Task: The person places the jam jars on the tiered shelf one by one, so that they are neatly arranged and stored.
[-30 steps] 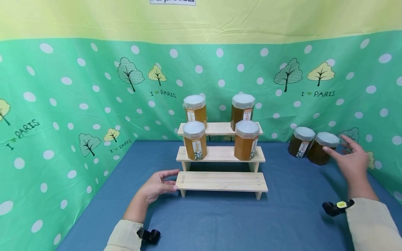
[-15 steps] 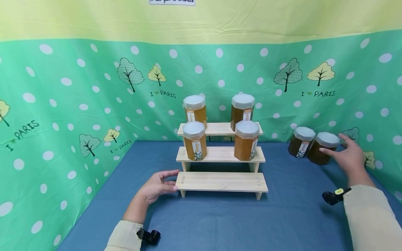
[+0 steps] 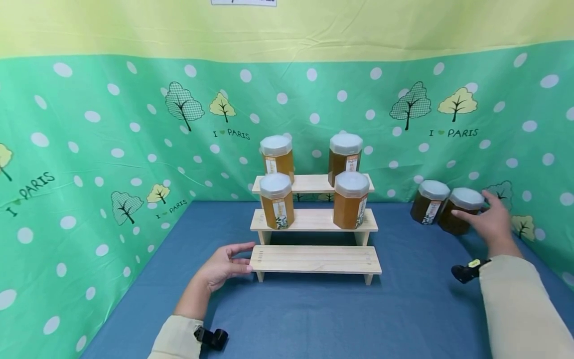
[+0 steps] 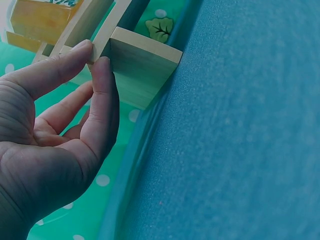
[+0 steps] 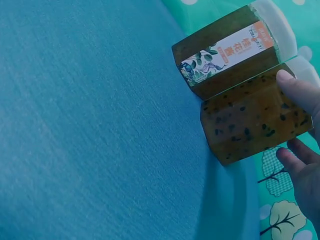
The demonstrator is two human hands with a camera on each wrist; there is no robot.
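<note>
My left hand [image 3: 226, 267] pinches the left end of the lowest step of a three-tier wooden display stand [image 3: 316, 258] between thumb and fingers. The left wrist view shows the thumb and index fingertip at the board's edge [image 4: 102, 42]. At the right, my right hand [image 3: 495, 224] curls about a jar of dark, black-seeded preserve [image 5: 250, 117], thumb across its near side, other fingers at the far side and partly hidden. Touching or nearly touching it on the left stands another dark jar [image 3: 429, 203] with a white label [image 5: 230, 52]. Both have whitish lids and stand on the blue cloth.
Two amber jars stand on the middle step, a left one [image 3: 277, 204] and a right one [image 3: 350, 204]. Behind them on the top step are an amber jar [image 3: 278, 154] and a browner jar [image 3: 344, 157]. A green dotted curtain [image 3: 134, 104] hangs behind the blue-covered table [image 3: 314, 319].
My right hand has moved left and closer in around the right-hand dark jar. The left hand and the stand keep their places; the view has shifted very slightly.
</note>
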